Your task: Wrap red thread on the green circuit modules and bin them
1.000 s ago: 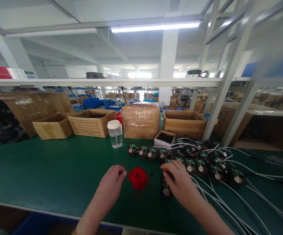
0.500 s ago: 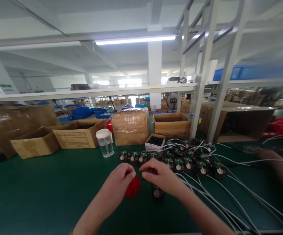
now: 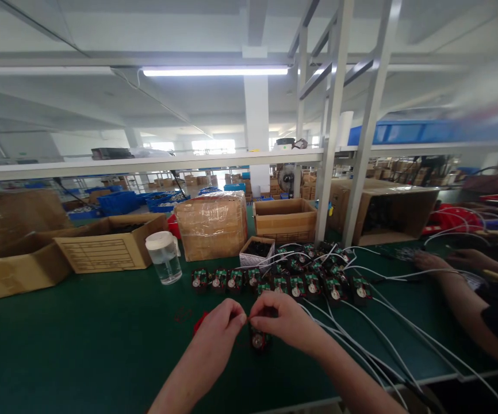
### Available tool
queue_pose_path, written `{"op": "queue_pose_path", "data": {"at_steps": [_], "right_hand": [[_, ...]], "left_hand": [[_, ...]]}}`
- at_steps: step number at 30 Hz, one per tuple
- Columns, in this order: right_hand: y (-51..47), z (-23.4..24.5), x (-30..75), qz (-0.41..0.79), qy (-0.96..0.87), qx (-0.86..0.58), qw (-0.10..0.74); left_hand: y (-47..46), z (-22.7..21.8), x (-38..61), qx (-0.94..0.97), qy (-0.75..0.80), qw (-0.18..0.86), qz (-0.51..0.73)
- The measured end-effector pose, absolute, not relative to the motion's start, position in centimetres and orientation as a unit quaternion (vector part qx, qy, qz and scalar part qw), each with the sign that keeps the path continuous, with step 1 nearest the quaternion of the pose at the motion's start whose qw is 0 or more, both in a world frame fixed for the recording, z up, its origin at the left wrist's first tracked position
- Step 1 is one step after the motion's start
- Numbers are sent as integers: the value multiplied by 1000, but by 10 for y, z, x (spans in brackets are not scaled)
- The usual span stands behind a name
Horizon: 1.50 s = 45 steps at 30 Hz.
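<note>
Over the green table my left hand [image 3: 219,330] and my right hand [image 3: 287,319] meet almost fingertip to fingertip. Both are closed in a pinch, thumb against forefinger; whatever lies between the tips is too small to make out. A bundle of thin red wire [image 3: 199,322] is beside my left hand, mostly hidden behind it. Just below the fingertips lies one black unit with a green circuit board and a round silvery part [image 3: 257,341], partly covered by my right hand. More such units [image 3: 296,287] stand in a row beyond the hands.
White cables [image 3: 361,333] run from the units to the table's front right edge. A lidded water jug [image 3: 164,259], cardboard boxes [image 3: 210,227] and a small box of black parts [image 3: 257,250] line the back. At right, a co-worker's hands [image 3: 436,264] work near metal shelf posts [image 3: 363,132].
My view has swung right. The red wire bundle, which hung below my left fingers, is now to the left behind that hand. My fingertips have come closer together, over the single unit.
</note>
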State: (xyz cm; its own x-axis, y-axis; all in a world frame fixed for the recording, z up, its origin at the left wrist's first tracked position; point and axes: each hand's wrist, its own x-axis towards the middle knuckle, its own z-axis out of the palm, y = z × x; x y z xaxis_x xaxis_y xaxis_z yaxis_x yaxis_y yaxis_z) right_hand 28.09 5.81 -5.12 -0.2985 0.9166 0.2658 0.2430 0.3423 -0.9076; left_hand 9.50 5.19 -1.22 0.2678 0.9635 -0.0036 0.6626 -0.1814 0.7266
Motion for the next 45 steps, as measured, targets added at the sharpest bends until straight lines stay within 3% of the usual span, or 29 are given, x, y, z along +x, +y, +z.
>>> {"op": "queue_pose_path", "data": {"at_steps": [14, 34, 45], "right_hand": [[54, -82, 300, 349, -685, -501, 397], [64, -102, 297, 266, -689, -539, 405], [60, -100, 296, 211, -716, -544, 383]], "left_hand": [[68, -79, 112, 710, 530, 355, 299], [87, -91, 108, 714, 534, 313, 327], [89, -99, 107, 780, 474, 225, 340]]}}
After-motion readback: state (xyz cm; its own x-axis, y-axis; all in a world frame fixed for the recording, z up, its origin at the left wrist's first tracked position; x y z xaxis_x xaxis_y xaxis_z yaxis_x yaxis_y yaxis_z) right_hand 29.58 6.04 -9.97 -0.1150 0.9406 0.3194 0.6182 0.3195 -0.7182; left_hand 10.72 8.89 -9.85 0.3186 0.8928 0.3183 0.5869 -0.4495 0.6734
